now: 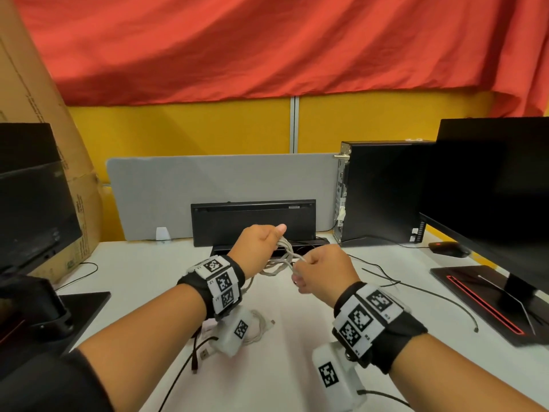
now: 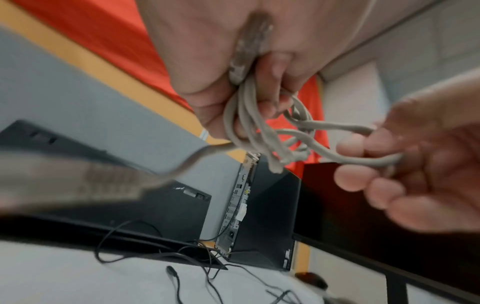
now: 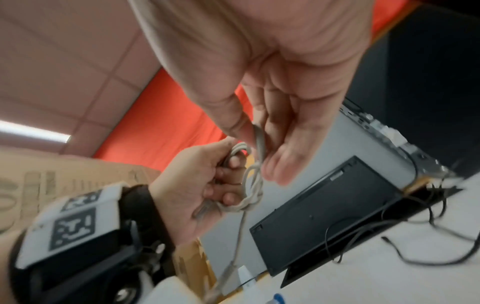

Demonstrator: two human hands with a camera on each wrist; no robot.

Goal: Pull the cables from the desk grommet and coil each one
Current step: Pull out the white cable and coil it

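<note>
A grey cable (image 1: 284, 257) is gathered in several loops above the white desk (image 1: 285, 367). My left hand (image 1: 269, 237) grips the bundle of loops (image 2: 249, 127) in its fist. My right hand (image 1: 300, 270), just right of it, pinches one loop (image 2: 363, 144) between thumb and fingers (image 3: 259, 142). One end of the cable (image 3: 240, 232) hangs down from the left hand (image 3: 197, 185). The black desk grommet slot (image 1: 312, 243) lies just behind both hands, with thin black cables (image 1: 386, 281) trailing out of it to the right. A pale coiled cable (image 1: 260, 324) lies under my left wrist.
A black keyboard (image 1: 252, 221) leans upright against the grey divider (image 1: 178, 188). A PC tower (image 1: 383, 191), a monitor (image 1: 490, 188) and a mouse (image 1: 448, 248) stand at the right. Another monitor (image 1: 29, 197) and a cardboard box (image 1: 44, 114) are on the left. A black USB cable (image 1: 196, 356) lies near the front.
</note>
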